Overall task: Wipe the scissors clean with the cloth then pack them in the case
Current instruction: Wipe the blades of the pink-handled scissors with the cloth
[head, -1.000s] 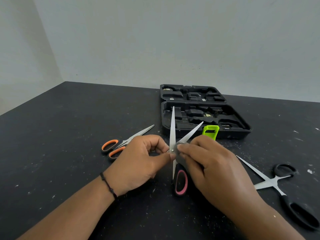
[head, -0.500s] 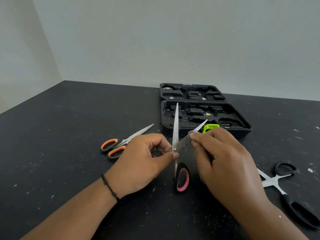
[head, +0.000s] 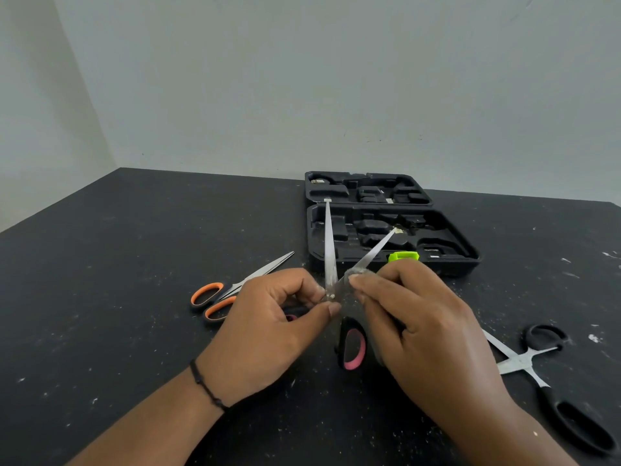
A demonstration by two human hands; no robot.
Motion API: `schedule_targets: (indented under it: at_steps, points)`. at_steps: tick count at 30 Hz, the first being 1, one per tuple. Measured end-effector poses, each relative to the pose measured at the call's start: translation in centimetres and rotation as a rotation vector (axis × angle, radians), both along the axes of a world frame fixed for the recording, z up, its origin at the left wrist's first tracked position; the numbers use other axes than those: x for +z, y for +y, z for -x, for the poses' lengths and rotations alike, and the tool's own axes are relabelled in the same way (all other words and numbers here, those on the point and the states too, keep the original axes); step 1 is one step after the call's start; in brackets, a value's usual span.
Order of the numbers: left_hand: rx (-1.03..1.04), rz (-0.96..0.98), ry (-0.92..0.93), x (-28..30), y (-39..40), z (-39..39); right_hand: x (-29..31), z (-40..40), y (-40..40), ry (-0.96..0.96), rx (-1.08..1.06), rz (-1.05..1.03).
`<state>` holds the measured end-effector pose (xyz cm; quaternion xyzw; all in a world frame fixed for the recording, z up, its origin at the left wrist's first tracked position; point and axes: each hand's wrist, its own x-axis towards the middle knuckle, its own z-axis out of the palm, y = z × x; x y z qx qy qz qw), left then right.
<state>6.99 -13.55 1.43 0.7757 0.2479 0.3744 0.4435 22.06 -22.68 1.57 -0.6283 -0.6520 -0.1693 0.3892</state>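
The left hand (head: 268, 324) pinches the pink-handled scissors (head: 331, 264) at the pivot, thumb and forefinger closed on the metal just by the screw, the other fingers curled behind. The right hand (head: 416, 324) has its grip clamped on a small grey cloth (head: 356, 275), thumb and fingertips pressing it around the base of the right blade, close to the pivot. The scissors stand open in a V, blades pointing up and away, one near upright, the other slanting to the right; one pink-lined handle loop (head: 353, 348) hangs between the two hands, just above the desk (head: 117, 264).

Three pairs of scissors show in all. Besides the held pair, the orange-handled scissors (head: 232, 290) lie closed on the desk just left of the left hand, tips pointing up and right. The black-handled scissors (head: 551, 375) lie open to the right of the right hand, one loop far, one near.

One black case (head: 447, 260) lies open beyond the hands, its two moulded halves flat, one behind the other. One lime-green object (head: 403, 256) peeks over the right knuckles at the case's front edge; what it is cannot be told. A thin dark band (head: 205, 385) circles the left wrist.
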Motion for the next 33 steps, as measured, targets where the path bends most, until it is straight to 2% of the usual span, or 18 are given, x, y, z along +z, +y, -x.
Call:
schedule_targets:
  at_steps: [3,6,11,16,20,25,30,33]
  points:
    - [0.018,-0.007,0.017,-0.2,-0.2,-0.3,0.2,-0.1,-0.1,0.009,-0.076,0.016]
    - [0.049,-0.045,0.011,-0.5,0.1,-0.3,-0.3,0.6,-0.1,-0.053,0.008,0.115]
    - [0.083,-0.133,0.035,-0.7,0.1,-0.4,0.0,0.1,0.2,-0.002,-0.113,0.018]
    - [0.085,-0.146,0.015,-0.8,0.3,-0.2,-0.4,0.3,0.3,-0.056,-0.004,0.074]
    - [0.067,-0.12,0.026,-0.8,0.1,-0.3,0.0,-0.5,0.3,0.014,-0.093,-0.029]
    - [0.065,-0.099,0.036,-1.0,0.4,-0.2,-0.4,0.1,0.3,-0.054,0.024,0.069]
    - [0.067,-0.131,0.037,-1.0,0.2,-0.3,-0.1,-0.2,0.2,0.009,-0.103,-0.028]
    - [0.069,-0.146,0.04,-1.1,0.2,-0.3,-0.2,0.0,0.1,-0.04,-0.033,0.015]
